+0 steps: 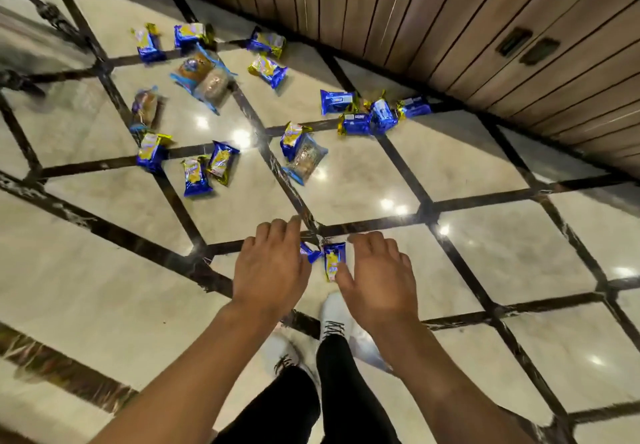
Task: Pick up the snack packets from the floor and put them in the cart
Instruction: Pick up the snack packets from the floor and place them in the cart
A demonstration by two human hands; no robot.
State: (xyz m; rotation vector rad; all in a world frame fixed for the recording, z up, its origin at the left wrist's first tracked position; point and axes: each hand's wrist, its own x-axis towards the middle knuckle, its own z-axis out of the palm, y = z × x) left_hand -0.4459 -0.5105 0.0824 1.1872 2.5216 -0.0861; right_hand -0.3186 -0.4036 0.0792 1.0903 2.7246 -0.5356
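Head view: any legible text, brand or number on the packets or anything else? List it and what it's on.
None can be read.
Blue and gold snack packets: white label patches show, print too blurred to read.
Clear-wrapped packets: a round logo shows, unreadable.
Packet between the left hand and right hand: yellow graphic only, lettering too small.
Wall panels: no signs.
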